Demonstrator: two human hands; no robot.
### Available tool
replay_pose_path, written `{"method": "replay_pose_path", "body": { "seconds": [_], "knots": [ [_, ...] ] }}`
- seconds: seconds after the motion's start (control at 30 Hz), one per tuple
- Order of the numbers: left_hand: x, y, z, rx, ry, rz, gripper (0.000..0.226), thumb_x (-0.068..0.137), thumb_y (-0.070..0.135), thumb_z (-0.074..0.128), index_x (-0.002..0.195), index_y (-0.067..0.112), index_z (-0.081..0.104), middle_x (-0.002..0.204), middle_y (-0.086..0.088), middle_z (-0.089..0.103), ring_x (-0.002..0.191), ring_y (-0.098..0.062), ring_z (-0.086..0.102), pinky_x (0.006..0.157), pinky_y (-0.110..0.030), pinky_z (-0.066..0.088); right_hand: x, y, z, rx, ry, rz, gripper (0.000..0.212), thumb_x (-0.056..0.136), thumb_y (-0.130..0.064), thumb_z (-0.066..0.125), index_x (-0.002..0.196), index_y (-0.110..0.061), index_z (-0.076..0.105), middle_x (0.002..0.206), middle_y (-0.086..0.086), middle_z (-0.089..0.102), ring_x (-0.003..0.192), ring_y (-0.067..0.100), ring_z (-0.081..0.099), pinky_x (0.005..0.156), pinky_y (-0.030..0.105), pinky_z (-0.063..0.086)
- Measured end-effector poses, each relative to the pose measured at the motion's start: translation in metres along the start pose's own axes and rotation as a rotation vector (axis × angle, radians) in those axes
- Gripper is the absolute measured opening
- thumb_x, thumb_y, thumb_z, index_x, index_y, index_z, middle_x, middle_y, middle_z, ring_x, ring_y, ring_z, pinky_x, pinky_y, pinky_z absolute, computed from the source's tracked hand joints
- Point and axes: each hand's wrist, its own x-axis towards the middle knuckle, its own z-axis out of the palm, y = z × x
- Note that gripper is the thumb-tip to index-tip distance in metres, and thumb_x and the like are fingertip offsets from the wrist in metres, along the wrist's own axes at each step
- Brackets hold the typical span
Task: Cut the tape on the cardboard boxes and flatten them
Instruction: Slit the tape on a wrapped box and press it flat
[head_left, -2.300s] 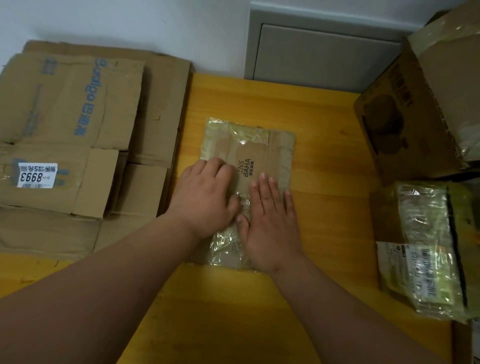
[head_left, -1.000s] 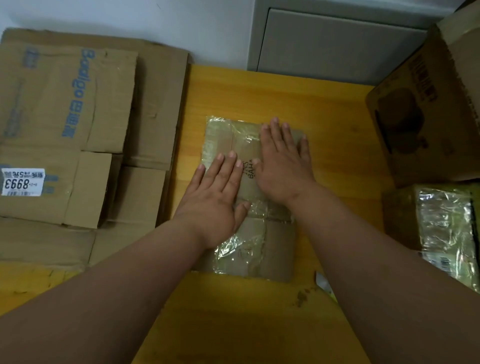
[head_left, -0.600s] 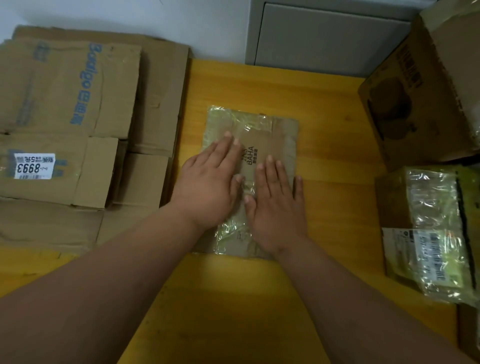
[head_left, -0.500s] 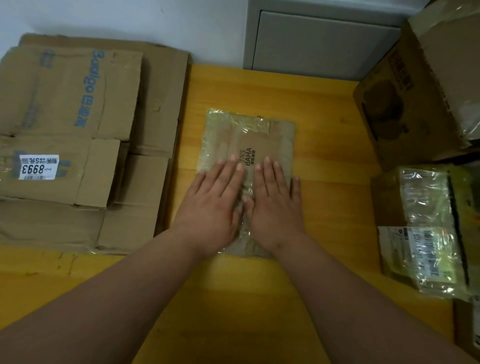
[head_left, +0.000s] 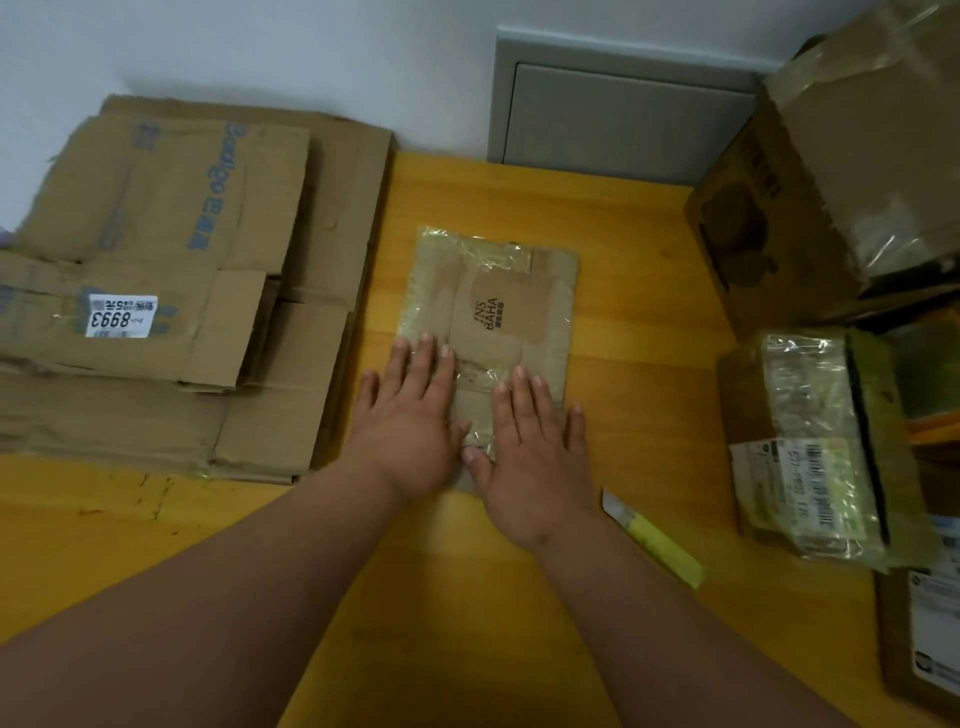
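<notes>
Both hands, left (head_left: 410, 421) and right (head_left: 530, 457), lie flat with fingers spread on the flattened taped box (head_left: 498, 312), gripping nothing. They hide its near edge. The yellow utility knife (head_left: 654, 540) is partly behind the right forearm.

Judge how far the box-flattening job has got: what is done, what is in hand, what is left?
Done: a stack of flattened boxes lies at the table's left. In hand: the left hand and right hand press open-palmed on the small taped box, already lying flat. Left: the large box and the wrapped parcel on the right stand unflattened.
</notes>
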Motion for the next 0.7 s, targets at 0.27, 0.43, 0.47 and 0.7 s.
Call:
{"method": "replay_pose_path", "body": {
  "seconds": [0.27,0.43,0.47,0.7],
  "knots": [
    [-0.012,0.016,-0.01,-0.22,0.058,-0.31,0.09,0.088,0.05,0.063,0.156,0.034,0.005,0.165,0.001,-0.006,0.148,-0.03,0.009,0.114,-0.052,0.026,-0.012,-0.001,-0.018,0.174,0.06,0.224,0.092,0.085,-0.069,0.054,0.154,-0.031,0.008,0.164,0.008,-0.009,0.148,0.03,0.002,0.116,0.048,0.016],
    [-0.016,0.025,-0.022,-0.344,0.038,-0.412,0.09,0.077,0.037,0.077,0.145,0.045,0.018,0.144,-0.01,0.033,0.121,-0.038,0.045,0.099,-0.05,0.045,-0.014,-0.001,-0.032,0.397,0.063,0.306,0.082,0.084,-0.035,0.07,0.149,-0.039,0.021,0.155,0.01,0.011,0.135,0.034,0.023,0.11,0.038,0.03],
    [-0.018,0.027,-0.024,-0.361,0.039,-0.413,0.089,0.079,0.032,0.076,0.145,0.046,0.017,0.139,-0.009,0.035,0.111,-0.035,0.051,0.091,-0.047,0.049,-0.014,0.002,-0.035,0.466,0.06,0.338,0.079,0.085,-0.027,0.068,0.148,-0.041,0.023,0.152,0.01,0.016,0.131,0.033,0.028,0.107,0.036,0.032],
    [-0.028,0.04,-0.038,-0.433,0.12,-0.293,0.08,0.086,0.011,0.054,0.149,0.043,0.017,0.135,-0.003,0.035,0.084,-0.018,0.044,0.071,-0.032,0.045,-0.02,0.02,-0.056,0.924,0.087,0.376,0.074,0.089,-0.01,0.062,0.15,-0.029,0.026,0.129,0.002,0.055,0.102,0.019,0.058,0.084,0.032,0.052]
  ]
}}
